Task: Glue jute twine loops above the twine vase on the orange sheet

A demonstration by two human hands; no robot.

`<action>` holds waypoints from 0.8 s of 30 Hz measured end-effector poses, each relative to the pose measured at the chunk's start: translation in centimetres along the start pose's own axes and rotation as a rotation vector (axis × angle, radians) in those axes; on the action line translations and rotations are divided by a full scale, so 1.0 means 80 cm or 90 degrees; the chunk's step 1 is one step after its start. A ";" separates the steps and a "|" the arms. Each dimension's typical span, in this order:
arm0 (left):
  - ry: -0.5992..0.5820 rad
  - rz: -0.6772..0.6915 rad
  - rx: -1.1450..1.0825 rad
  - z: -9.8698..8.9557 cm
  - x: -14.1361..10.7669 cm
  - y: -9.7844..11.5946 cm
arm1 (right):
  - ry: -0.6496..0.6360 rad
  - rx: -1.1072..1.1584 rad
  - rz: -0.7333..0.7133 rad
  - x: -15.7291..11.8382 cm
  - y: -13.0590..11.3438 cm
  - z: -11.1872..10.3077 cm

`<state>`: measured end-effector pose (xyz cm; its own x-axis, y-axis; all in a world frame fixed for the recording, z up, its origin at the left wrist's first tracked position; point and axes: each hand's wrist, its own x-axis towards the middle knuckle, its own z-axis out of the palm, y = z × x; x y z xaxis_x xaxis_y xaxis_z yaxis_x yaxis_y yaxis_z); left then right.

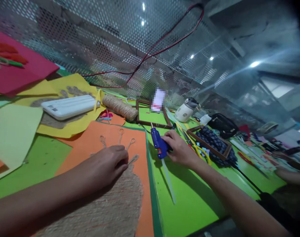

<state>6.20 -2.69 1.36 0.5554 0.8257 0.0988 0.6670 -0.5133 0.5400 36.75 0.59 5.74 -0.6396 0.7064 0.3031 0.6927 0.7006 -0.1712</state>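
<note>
My right hand (177,147) is wrapped round the handle of a blue glue gun (159,143), its nozzle pointing up and away and a pale glue stick (168,182) jutting from its back end. On the orange sheet (83,140) lies a large shape covered in brown twine (102,210), with several twine loops (132,144) above it. My left hand (112,161) rests over the upper part of this shape, beside the loops, its fingers curled down; what they hold, if anything, is hidden.
A twine spool (120,107), a white power bank (70,107) and a brown frame (152,124) lie beyond my hands. Right of them are yellow-handled scissors (201,153), a second frame (210,144) and a white bottle (185,110). Another person's arm (291,175) shows at far right.
</note>
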 end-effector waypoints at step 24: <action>0.010 0.042 0.015 -0.019 0.000 0.013 | -0.063 -0.093 0.152 0.076 0.081 0.011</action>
<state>6.18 -2.86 3.18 0.5901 0.7939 0.1466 0.6414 -0.5714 0.5120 37.06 9.53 5.61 -0.4770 0.8612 0.1757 0.8636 0.4963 -0.0884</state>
